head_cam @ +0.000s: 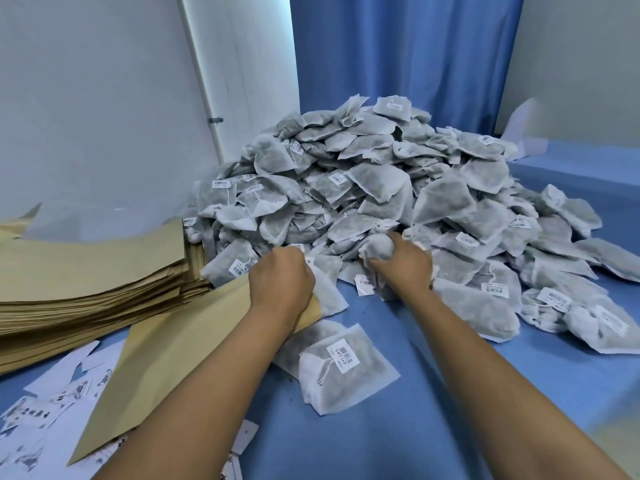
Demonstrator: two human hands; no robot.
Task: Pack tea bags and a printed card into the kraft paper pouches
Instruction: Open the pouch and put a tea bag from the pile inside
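A big heap of white tea bags (381, 181) with barcode labels covers the middle of the blue table. My right hand (403, 265) grips one tea bag (377, 249) at the heap's front edge. My left hand (280, 278) is curled at the mouth end of a loose kraft paper pouch (166, 368) that lies flat and slants toward me; what its fingers hold is hidden. Two tea bags (343, 368) lie apart from the heap between my forearms. Printed cards (52, 403) are scattered at the lower left.
A tall stack of kraft paper pouches (90, 271) stands at the left, against the heap. A white wall with a pipe (207, 98) rises behind it and a blue curtain (398, 57) hangs at the back. The blue table surface (450, 393) shows at the lower right.
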